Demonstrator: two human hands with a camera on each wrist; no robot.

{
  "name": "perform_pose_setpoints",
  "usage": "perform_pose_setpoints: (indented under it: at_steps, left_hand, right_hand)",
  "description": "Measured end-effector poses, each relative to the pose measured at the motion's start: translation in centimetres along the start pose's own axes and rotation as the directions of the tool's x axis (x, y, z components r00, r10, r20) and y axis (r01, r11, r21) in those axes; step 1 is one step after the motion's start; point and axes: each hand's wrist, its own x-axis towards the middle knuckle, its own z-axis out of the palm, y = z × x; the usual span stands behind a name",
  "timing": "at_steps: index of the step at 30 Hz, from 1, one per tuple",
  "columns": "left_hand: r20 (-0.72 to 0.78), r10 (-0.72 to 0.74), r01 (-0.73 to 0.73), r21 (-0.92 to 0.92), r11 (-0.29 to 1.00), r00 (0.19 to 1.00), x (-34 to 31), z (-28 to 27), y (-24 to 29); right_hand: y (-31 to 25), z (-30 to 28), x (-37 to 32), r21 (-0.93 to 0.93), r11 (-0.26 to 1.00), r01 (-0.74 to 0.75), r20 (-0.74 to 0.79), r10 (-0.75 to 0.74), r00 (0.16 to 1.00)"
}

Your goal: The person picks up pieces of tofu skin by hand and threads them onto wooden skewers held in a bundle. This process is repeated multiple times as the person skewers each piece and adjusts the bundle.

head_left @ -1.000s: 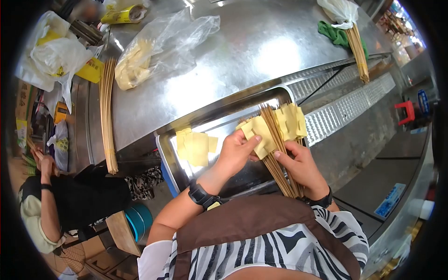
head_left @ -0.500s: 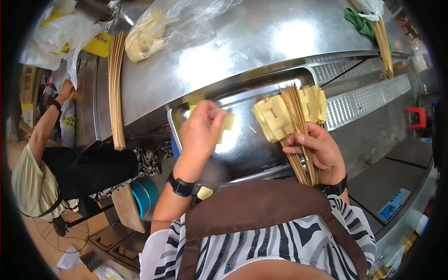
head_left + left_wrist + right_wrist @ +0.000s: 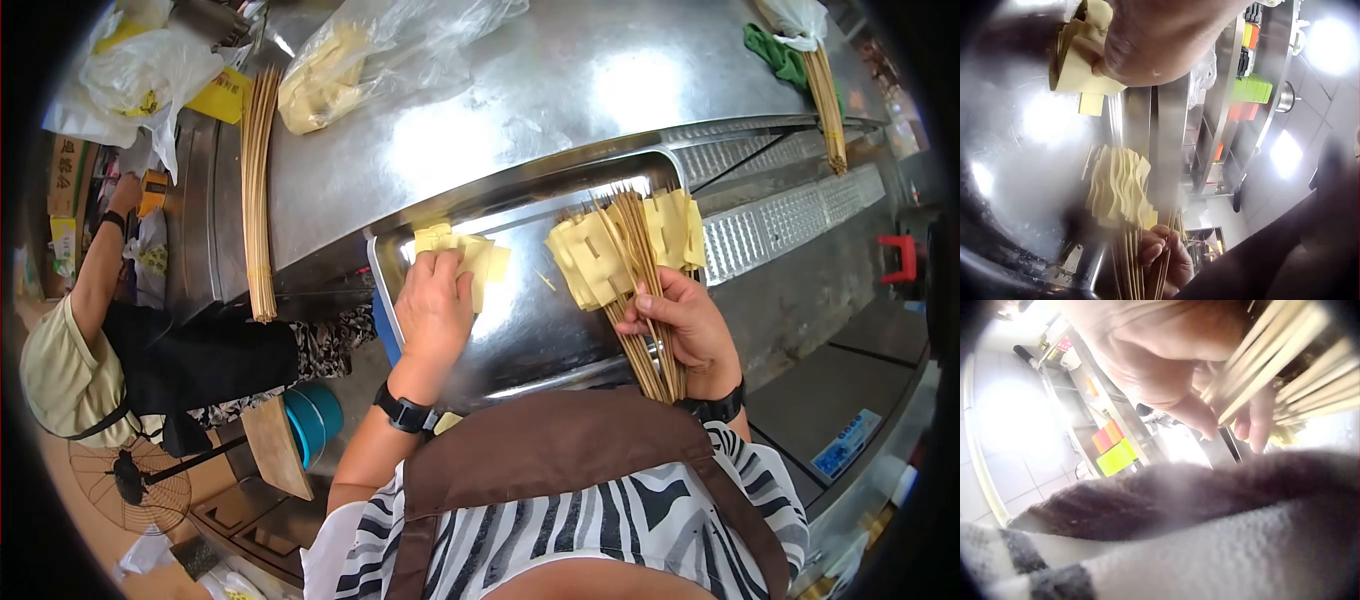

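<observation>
My left hand (image 3: pixel 437 310) rests its fingertips on a pile of thin yellow sheets (image 3: pixel 487 262) at the tray's left end, thumb spread to one side. In the left wrist view the hand (image 3: pixel 1169 40) touches the sheets (image 3: pixel 1079 65); some fingers are hidden. My right hand (image 3: pixel 697 325) grips wooden skewers (image 3: pixel 640 235), and folded yellow sheets (image 3: pixel 590 260) are threaded near their upper ends. More threaded sheets (image 3: pixel 668 228) lie just right of these. In the right wrist view the hand (image 3: pixel 1179 369) holds skewers (image 3: pixel 1272 356) between thumb and fingers.
The metal tray (image 3: pixel 520 355) stands against a steel table (image 3: pixel 540 90). On the table lie a skewer bundle (image 3: pixel 258 190), a plastic bag of sheets (image 3: pixel 330 80) and another bundle (image 3: pixel 826 105) at the right. Another person (image 3: pixel 90 350) is at the left, near a teal bucket (image 3: pixel 318 420).
My left hand has left the threaded sheets and moved left, down onto the loose pile. My right hand keeps its grip on the skewers. The other person's arm has reached forward.
</observation>
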Motion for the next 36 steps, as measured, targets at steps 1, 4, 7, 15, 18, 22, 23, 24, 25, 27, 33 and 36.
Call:
perform_pose_setpoints:
  at_steps: [1, 4, 7, 15, 18, 22, 23, 24, 25, 27, 33, 36]
  left_hand:
    - [0.000, 0.002, -0.002, 0.001, 1.000, 1.000, -0.1, 0.0, 0.0]
    - [-0.042, 0.037, -0.038, -0.036, 0.999, 0.998, -0.4, 0.2, -0.3]
    - [-0.054, 0.127, -0.132, -0.082, 0.988, 0.990, -0.7, 0.3, -1.1]
    - [0.430, -0.153, 0.445, -0.892, 0.083, 0.890, 2.9, -0.7, 3.2]
    - [0.480, -0.111, 0.478, -0.877, -0.045, 0.870, 4.5, 0.3, 4.4]
    - [0.431, -0.081, 0.430, -0.902, -0.027, 0.899, 6.3, 0.4, 6.0]
    - [0.415, -0.094, 0.418, -0.909, 0.004, 0.905, 6.6, 0.5, 6.2]
    - [0.401, -0.107, 0.406, -0.913, 0.036, 0.910, 6.8, 0.5, 6.4]
    - [0.395, -0.105, 0.400, -0.916, 0.035, 0.913, 7.0, 0.5, 6.5]
    - [0.372, -0.095, 0.378, -0.925, 0.048, 0.923, 7.0, 0.6, 6.7]
    - [0.333, -0.104, 0.343, -0.935, 0.092, 0.937, 6.6, 0.4, 7.2]
    - [0.278, -0.027, 0.279, -0.957, 0.074, 0.960, 6.1, 0.2, 7.4]
  right_hand:
    - [0.0, 0.0, 0.0, 0.000, 1.000, -0.003, 0.000, 0.003, 1.000]
    - [-0.1, 0.1, -0.1, -0.016, 1.000, -0.016, -0.029, 0.016, 0.999]
    - [-0.1, 0.1, -0.1, -0.040, 0.999, 0.006, -0.001, -0.006, 1.000]
    - [0.0, 0.5, -0.4, -0.107, 0.994, 0.014, 0.008, -0.013, 1.000]
    - [0.0, 0.6, -0.6, -0.111, 0.994, 0.010, 0.017, -0.008, 1.000]
    - [0.0, 0.4, -0.5, -0.106, 0.994, -0.006, 0.049, 0.011, 0.999]
    - [0.1, 0.3, -0.5, -0.104, 0.995, -0.006, 0.058, 0.012, 0.998]
    - [0.0, 0.3, -0.5, -0.110, 0.994, 0.002, 0.059, 0.005, 0.998]
    - [0.0, 0.3, -0.5, -0.118, 0.993, -0.007, 0.050, 0.013, 0.999]
    - [-0.1, 0.4, -0.5, -0.132, 0.991, -0.013, 0.043, 0.019, 0.999]
    - [-0.1, 0.3, -0.4, -0.138, 0.990, -0.017, 0.041, 0.023, 0.999]
    - [0.0, 0.3, -0.3, -0.135, 0.991, -0.009, 0.031, 0.014, 0.999]
